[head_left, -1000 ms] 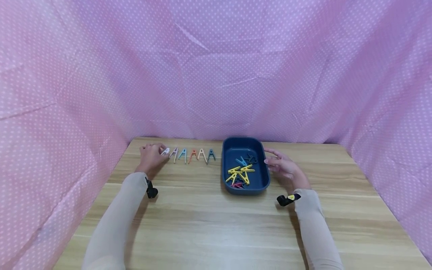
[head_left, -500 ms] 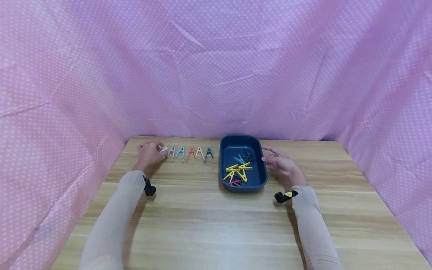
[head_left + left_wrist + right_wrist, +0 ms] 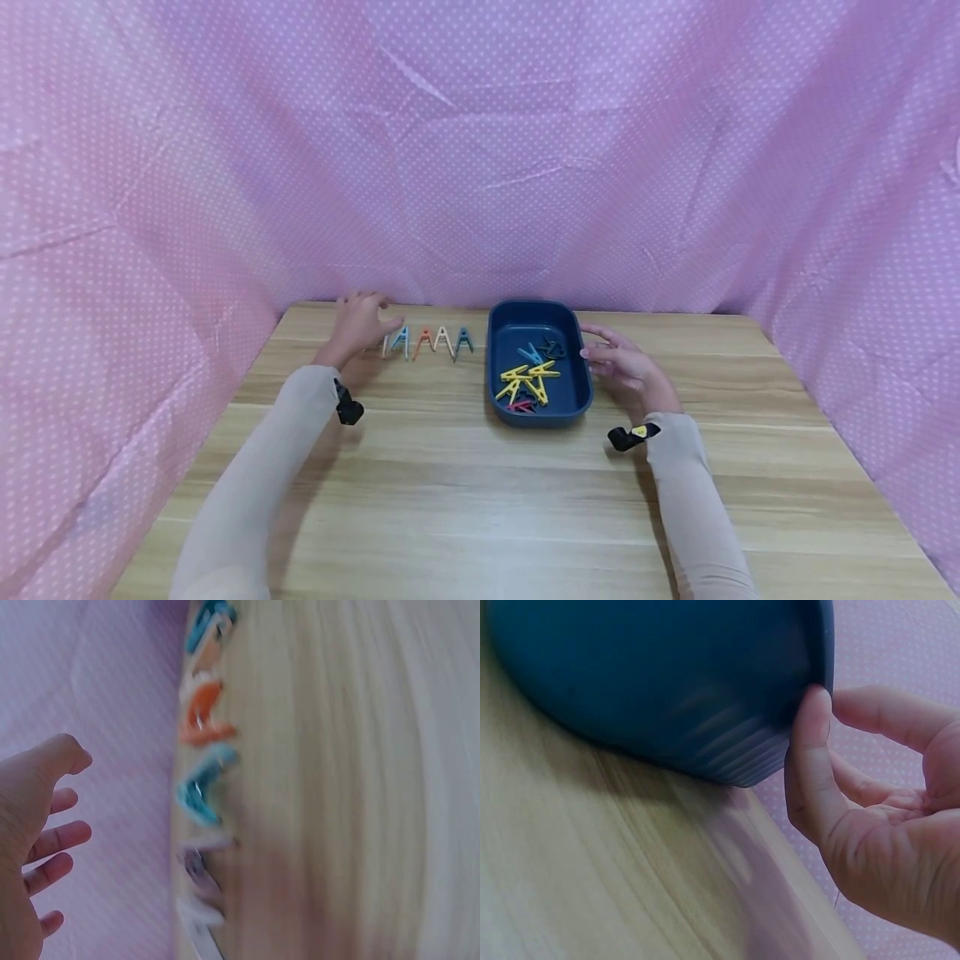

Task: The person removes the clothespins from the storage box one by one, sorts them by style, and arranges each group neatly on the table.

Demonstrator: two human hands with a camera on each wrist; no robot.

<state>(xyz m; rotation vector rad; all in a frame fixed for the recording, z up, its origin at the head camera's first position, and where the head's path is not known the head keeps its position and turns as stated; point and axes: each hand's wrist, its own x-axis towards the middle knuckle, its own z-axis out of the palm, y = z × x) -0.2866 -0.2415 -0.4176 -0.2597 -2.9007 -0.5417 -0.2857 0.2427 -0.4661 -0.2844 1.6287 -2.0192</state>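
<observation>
My left hand (image 3: 358, 325) holds nothing and hovers over the left end of a row of clothespins, with its fingers spread in the left wrist view. That blurred view shows a white clothespin (image 3: 199, 930), a lilac one, a light blue one (image 3: 202, 787), an orange one (image 3: 202, 712), a peach one and a dark teal one. In the head view the hand covers the white one. My right hand (image 3: 626, 364) touches the right side of a dark blue plastic box (image 3: 540, 420), fingertips against its wall near the rim.
Inside the box lie several yellow clothespins (image 3: 538, 388), a blue one (image 3: 532, 354), a red one (image 3: 521, 407) and some dark clips (image 3: 553, 349). The wooden table (image 3: 465, 500) ends at a pink dotted curtain (image 3: 480, 167) behind and at both sides.
My left hand has let go of the white clothespin at the row's left end, then lifted and shifted right. The right hand stays at the box.
</observation>
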